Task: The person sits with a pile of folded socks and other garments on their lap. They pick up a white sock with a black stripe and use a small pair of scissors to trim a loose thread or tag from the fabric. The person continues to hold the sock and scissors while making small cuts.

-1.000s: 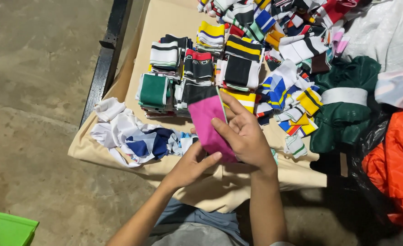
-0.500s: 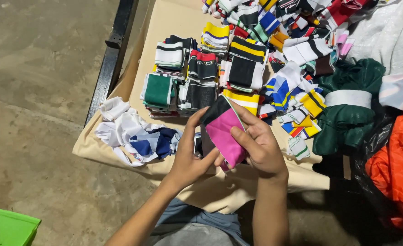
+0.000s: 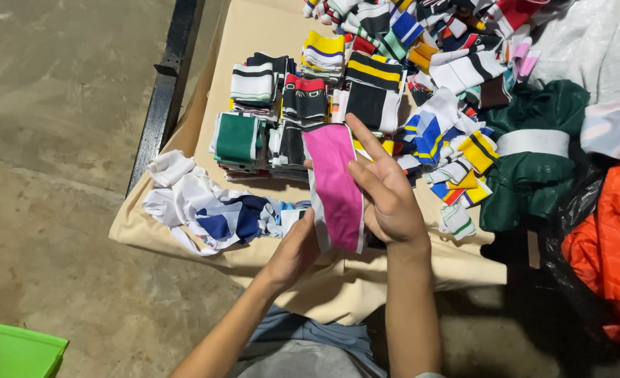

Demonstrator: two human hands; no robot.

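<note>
Both my hands hold up a pink fabric strip (image 3: pixel 334 183) with white and black edging, stretched out lengthwise above a beige cloth (image 3: pixel 254 35). My right hand (image 3: pixel 387 192) grips its right side with the fingers spread along it. My left hand (image 3: pixel 297 246) pinches its lower left edge. Just beyond the strip stand folded stacks of striped fabric pieces (image 3: pixel 306 94) in green, black, white and yellow. A loose pile of mixed coloured pieces (image 3: pixel 443 133) lies to the right of the stacks.
A crumpled white and blue heap (image 3: pixel 208 210) lies left of my hands. A dark green garment (image 3: pixel 534 150) and an orange fabric (image 3: pixel 607 252) lie at the right. A black bar (image 3: pixel 166 91) runs along the cloth's left side. A green bin (image 3: pixel 12 353) sits on the concrete floor.
The pink strip was folded short between my hands; now it is drawn out long and flat. My left hand has slid down to its lower edge.
</note>
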